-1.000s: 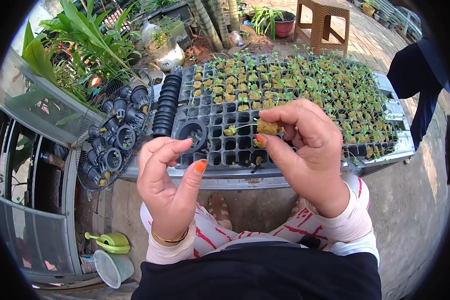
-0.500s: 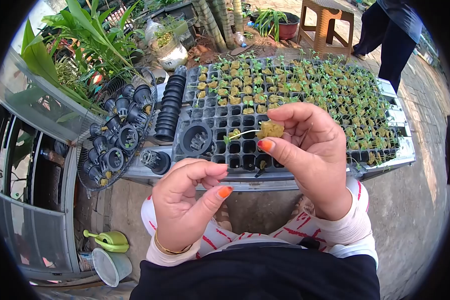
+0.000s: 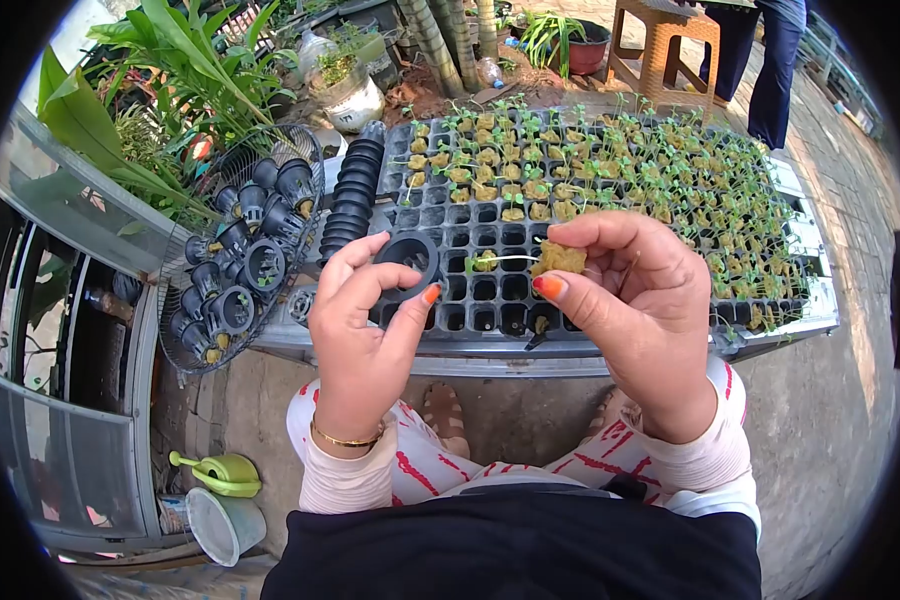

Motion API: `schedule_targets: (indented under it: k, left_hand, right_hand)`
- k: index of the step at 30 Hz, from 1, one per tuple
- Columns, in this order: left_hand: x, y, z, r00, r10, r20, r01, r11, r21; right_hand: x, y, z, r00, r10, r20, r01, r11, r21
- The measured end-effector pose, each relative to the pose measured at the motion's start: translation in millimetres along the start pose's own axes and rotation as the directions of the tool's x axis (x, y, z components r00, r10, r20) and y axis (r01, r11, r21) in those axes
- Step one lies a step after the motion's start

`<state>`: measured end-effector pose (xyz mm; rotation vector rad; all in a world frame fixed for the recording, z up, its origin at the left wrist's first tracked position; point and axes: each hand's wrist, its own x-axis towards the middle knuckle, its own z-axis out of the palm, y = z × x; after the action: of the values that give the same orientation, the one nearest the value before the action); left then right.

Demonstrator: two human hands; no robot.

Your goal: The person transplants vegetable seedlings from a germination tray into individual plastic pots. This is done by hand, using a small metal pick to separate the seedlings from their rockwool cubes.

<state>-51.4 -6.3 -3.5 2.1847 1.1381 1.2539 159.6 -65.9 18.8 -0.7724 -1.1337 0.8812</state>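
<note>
Between the thumb and fingers of my right hand [image 3: 635, 310] is a brownish plug [image 3: 560, 259] with a seedling, its pale stem [image 3: 513, 257] pointing left to small green leaves. My left hand [image 3: 365, 325] is spread at a round black net pot [image 3: 407, 262], with fingertips over its rim; whether they touch it is hard to tell. Both hands are above the near edge of a black seedling tray [image 3: 457, 290]. Empty cells show near the hands, and plugs with green sprouts fill much of the back and right.
A wire basket [image 3: 192, 345] of black net pots stands at the left, beside a row of nested black pots [image 3: 350, 200]. Behind are a brown stool [image 3: 667, 50] and a person's dark trousers [image 3: 773, 80]. A green watering can [image 3: 225, 475] sits lower left.
My left hand has moved up to the black net pot. My right hand still holds the plug, slightly further right in view. The person behind has shifted left.
</note>
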Motion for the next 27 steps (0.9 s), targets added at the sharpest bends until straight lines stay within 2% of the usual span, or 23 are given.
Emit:
schedule_targets:
  k: [1, 2, 3, 4, 5, 6, 7, 8, 9, 10, 12, 15, 18, 22, 24, 27]
  left_hand:
    - [3, 0, 3, 0.996, 0.024, -0.09, -0.034, 0.993, -0.117]
    - [4, 1, 1, 0.996, 0.025, -0.089, -0.036, 0.992, -0.117]
    - [6, 4, -2, 0.986, -0.155, -0.056, 0.104, 0.849, -0.518]
    - [9, 8, -6, 0.952, -0.301, 0.049, 0.211, 0.534, -0.819]
    - [13, 9, -7, 0.964, -0.246, 0.106, 0.199, 0.393, -0.898]
    - [13, 10, -6, 0.964, -0.244, 0.103, 0.195, 0.393, -0.899]
    - [13, 13, -3, 0.946, -0.282, 0.161, 0.232, 0.242, -0.942]
    - [13, 14, -1, 0.924, -0.309, 0.227, 0.264, 0.084, -0.961]
    - [11, 10, 3, 0.929, -0.272, 0.251, 0.257, -0.012, -0.966]
    - [9, 6, 7, 0.929, -0.268, 0.255, 0.26, -0.016, -0.965]
    - [7, 0, 12, 0.939, -0.166, 0.302, 0.283, -0.129, -0.951]
    - [6, 1, 16, 0.935, -0.212, 0.285, 0.264, -0.122, -0.957]
    - [6, 1, 16, 0.937, -0.223, 0.27, 0.25, -0.116, -0.961]
    - [8, 4, 18, 0.938, -0.228, 0.261, 0.247, -0.085, -0.965]
    - [8, 9, 19, 0.931, -0.256, 0.26, 0.244, -0.09, -0.965]
    - [7, 11, 21, 0.921, -0.286, 0.263, 0.248, -0.087, -0.965]
  right_hand:
    - [0, -1, 0, 1.0, -0.003, -0.021, 0.001, 0.997, -0.074]
    - [1, -1, 0, 1.0, -0.004, -0.022, 0.002, 0.997, -0.074]
    - [2, -1, -2, 0.989, -0.142, -0.028, 0.13, 0.957, -0.261]
    - [3, -1, -2, 0.961, -0.276, -0.006, 0.246, 0.865, -0.437]
    - [4, -4, -1, 0.96, -0.279, -0.003, 0.249, 0.864, -0.437]
    - [4, -10, 1, 0.946, -0.324, 0.017, 0.281, 0.79, -0.545]
    - [4, -13, 2, 0.929, -0.367, 0.042, 0.306, 0.7, -0.645]
    - [5, -11, 3, 0.928, -0.37, 0.042, 0.307, 0.697, -0.648]
    - [6, -9, 3, 0.897, -0.435, 0.081, 0.37, 0.635, -0.678]
    - [6, -6, 2, 0.86, -0.494, 0.123, 0.427, 0.568, -0.704]
    - [8, -2, 3, 0.831, -0.537, 0.147, 0.471, 0.535, -0.702]
    - [9, 3, 3, 0.752, -0.606, 0.261, 0.571, 0.4, -0.717]
    - [7, 2, 3, 0.762, -0.574, 0.3, 0.567, 0.366, -0.738]
    - [8, 5, 3, 0.764, -0.565, 0.312, 0.58, 0.388, -0.716]
    - [10, 11, 1, 0.696, -0.624, 0.355, 0.647, 0.331, -0.687]
    - [11, 15, 1, 0.682, -0.631, 0.37, 0.661, 0.317, -0.68]
